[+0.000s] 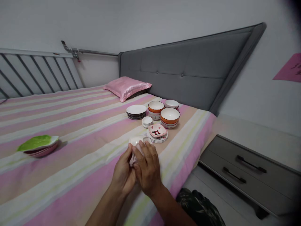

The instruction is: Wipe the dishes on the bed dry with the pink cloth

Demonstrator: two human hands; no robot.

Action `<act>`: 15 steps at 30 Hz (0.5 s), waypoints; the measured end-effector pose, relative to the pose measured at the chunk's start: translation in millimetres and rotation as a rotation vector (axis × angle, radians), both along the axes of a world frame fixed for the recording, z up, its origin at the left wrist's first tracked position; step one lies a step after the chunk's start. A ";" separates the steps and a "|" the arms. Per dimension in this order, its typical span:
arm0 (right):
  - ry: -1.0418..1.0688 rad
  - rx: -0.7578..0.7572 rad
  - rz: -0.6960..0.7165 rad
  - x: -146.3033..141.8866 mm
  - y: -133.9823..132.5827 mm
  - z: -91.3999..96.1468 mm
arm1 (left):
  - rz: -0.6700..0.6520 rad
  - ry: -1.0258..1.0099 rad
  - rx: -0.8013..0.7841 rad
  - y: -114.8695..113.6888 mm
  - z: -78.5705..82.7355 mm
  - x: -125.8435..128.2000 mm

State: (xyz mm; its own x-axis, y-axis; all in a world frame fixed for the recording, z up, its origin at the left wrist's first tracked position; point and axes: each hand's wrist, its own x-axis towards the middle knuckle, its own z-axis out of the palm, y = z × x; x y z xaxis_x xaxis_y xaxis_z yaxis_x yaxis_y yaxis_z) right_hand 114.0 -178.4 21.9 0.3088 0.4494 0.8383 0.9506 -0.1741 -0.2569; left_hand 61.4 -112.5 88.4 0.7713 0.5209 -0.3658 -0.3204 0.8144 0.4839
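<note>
Both hands are together above the striped bed, around a glossy white dish (135,140) whose exact shape is mostly covered. My left hand (123,172) grips its left side, thumb along the edge. My right hand (148,168) lies over its right side with the fingers bent across it. Just beyond, a pink square dish with a cartoon print (157,130) sits on a small stack of white plates (162,140). Behind that is a stack of small white bowls (147,121).
Orange-rimmed bowls (170,116) and a stack of plates (136,110) stand farther back, near a pink pillow (128,87) and grey headboard (169,69). Green and pink leaf-shaped dishes (37,143) lie at left. A drawer cabinet (244,172) stands right of the bed.
</note>
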 end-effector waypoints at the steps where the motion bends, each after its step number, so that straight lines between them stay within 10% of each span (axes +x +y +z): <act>1: -0.017 -0.005 -0.002 -0.2 0.4 -0.5 | -0.006 0.000 -0.029 3.0 1.3 -1.2; 7: -0.072 0.031 -0.016 1.4 1.4 -8.3 | -0.209 -0.112 -0.013 16.6 3.8 -7.2; 15: 0.082 0.161 0.017 7.2 -0.1 -8.6 | -0.054 -0.120 0.028 24.8 1.2 -2.5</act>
